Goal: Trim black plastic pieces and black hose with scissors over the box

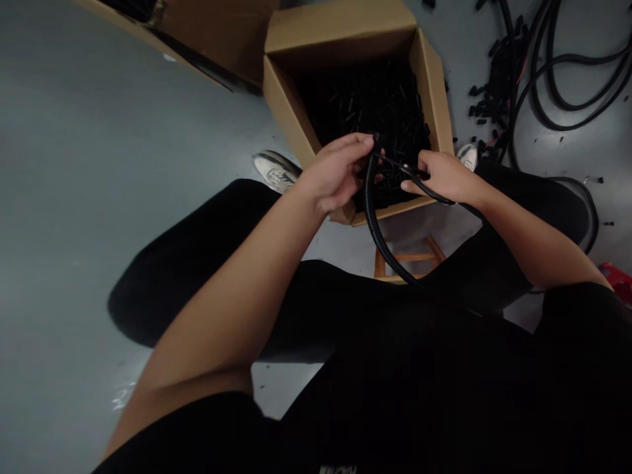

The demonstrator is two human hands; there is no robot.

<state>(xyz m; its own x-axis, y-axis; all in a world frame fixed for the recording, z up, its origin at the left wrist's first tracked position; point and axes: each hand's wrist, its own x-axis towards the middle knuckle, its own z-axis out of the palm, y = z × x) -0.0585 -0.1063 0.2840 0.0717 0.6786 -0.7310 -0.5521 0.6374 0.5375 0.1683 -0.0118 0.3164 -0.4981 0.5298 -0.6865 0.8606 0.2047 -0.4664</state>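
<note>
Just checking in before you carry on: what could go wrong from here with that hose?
The black corrugated hose, held by the left hand and right hand, is over the open cardboard box; a slip could disturb the black pieces inside. Loose pieces on the floor could also tangle in the coiled cable.

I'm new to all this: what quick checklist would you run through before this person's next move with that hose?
1. Left hand grip on the black corrugated hose: ok, fingers closed around it.
2. Right hand grip on the hose: ok.
3. Small metal part between the hands: cannot tell what it is.
4. Open cardboard box of black plastic pieces: ok, right beyond the hands.
5. Floor beside the box: not ok, loose black pieces lie scattered there.
</note>
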